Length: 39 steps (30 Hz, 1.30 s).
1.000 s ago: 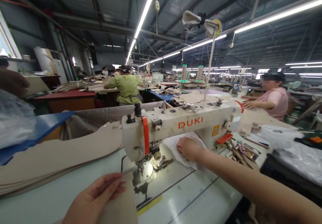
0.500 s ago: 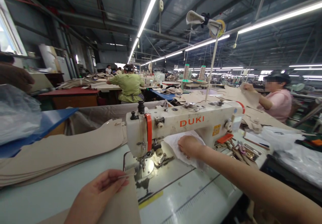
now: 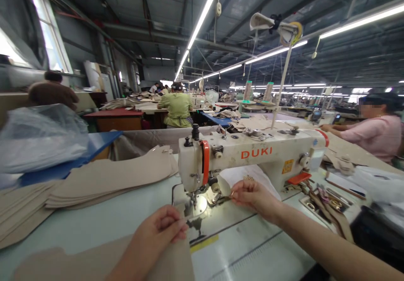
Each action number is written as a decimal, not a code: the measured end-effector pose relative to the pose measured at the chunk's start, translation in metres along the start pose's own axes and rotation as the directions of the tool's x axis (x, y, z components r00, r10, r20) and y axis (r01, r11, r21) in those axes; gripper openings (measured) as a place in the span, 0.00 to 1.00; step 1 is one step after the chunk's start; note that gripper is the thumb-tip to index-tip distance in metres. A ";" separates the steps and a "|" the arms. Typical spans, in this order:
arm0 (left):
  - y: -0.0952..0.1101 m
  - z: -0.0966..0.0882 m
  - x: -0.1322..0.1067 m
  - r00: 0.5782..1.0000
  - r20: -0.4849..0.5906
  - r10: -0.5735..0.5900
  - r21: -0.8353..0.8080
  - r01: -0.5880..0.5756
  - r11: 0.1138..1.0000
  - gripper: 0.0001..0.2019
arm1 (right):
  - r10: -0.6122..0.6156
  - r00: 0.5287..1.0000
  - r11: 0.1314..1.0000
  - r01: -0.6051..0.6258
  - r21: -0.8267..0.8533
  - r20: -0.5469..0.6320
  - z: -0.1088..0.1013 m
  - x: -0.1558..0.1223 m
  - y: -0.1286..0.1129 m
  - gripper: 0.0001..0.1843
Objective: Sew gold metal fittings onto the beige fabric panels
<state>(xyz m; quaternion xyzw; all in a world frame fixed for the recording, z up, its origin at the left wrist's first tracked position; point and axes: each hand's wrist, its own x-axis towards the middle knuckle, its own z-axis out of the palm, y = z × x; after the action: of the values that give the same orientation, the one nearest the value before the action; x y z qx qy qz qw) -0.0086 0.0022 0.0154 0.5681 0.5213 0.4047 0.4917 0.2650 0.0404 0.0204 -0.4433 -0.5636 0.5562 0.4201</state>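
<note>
A white DUKI sewing machine (image 3: 252,152) stands on the pale table (image 3: 104,222). My left hand (image 3: 162,230) pinches the edge of a beige fabric piece (image 3: 94,262) just left of the needle plate (image 3: 197,205). My right hand (image 3: 252,194) is closed in a pinch on a small ring-like metal part, in front of a white cloth (image 3: 249,177) with more small metal parts lying on it under the machine's arm.
A stack of beige cut pieces (image 3: 104,180) lies at the left, with a clear plastic bag (image 3: 41,135) on a blue board behind it. Metal tools and hardware (image 3: 325,199) sit at the right. A person in pink (image 3: 378,133) works nearby; another in green (image 3: 176,108) sits farther back.
My right hand came off the white cloth toward the needle, now pinching a small metal piece. My left hand stayed pinched on the beige fabric. The view panned left.
</note>
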 end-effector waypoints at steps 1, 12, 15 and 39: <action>0.000 0.002 -0.002 1.000 0.017 0.008 -0.016 -0.007 1.000 0.14 | 0.046 0.999 0.990 -0.050 0.129 0.027 0.009 -0.006 0.001 0.15; -0.009 0.006 -0.009 0.994 0.072 0.083 -0.046 -0.080 0.996 0.10 | 0.249 0.942 0.749 -0.335 0.571 0.226 0.065 -0.013 0.007 0.12; -0.010 0.006 -0.011 0.990 0.083 0.117 -0.027 -0.115 0.993 0.09 | 0.254 0.935 0.739 -0.353 0.574 0.247 0.068 -0.013 0.007 0.14; -0.005 0.007 -0.010 0.988 0.141 0.062 -0.099 -0.049 0.994 0.11 | 0.061 0.995 0.936 -0.084 0.342 0.077 0.092 -0.010 0.021 0.22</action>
<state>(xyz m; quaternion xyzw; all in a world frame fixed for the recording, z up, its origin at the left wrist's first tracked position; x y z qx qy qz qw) -0.0036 -0.0091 0.0099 0.5861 0.4487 0.4005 0.5429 0.1797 0.0072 -0.0029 -0.3651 -0.4539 0.6755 0.4520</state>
